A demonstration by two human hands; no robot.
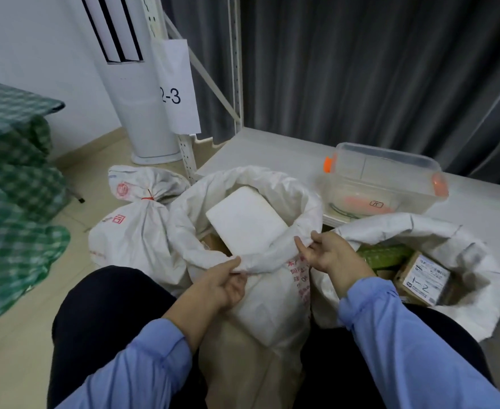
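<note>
A sheet (pixel 179 93) marked "2-3" was hung on a post (pixel 187 156). Red characters, seemingly too blurred to be read, were printed on the open sack (pixel 275 302) set between the knees. Its rolled rim was pinched by the left hand (pixel 228 283) and the right hand (pixel 328 252), fingers curled.

White woven sack (pixel 272 305) upright, rim rolled open, w/ white foam block (pixel 243 222) inside.

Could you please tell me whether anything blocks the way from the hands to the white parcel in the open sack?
Only the rolled rim of the sack, which the left hand and right hand grip on the near side. The white parcel lies uncovered in the mouth beyond it.
</note>
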